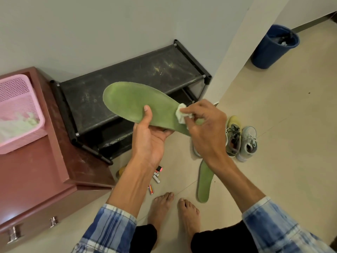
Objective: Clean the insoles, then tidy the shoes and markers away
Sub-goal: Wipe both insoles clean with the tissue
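Note:
My left hand [149, 137] grips a green insole [127, 101] from below, thumb on its upper face, held above the black shoe rack [116, 77]. My right hand [204, 125] pinches a small white tissue [181, 114] against the insole's heel end. A second green insole [203, 185] lies on the floor near my bare feet. Two shoes stand on the floor to the right, one yellow-green [233, 136] and one pale blue-grey [249, 145]. Several small markers [156, 177] lie scattered on the floor below my left forearm.
A reddish-brown cabinet [45, 170] stands at left with a pink mesh basket [20, 114] on top. A blue waste bin [273, 46] sits at the far right by the wall. A small yellow object [121, 171] lies by the cabinet's corner. The floor is beige tile.

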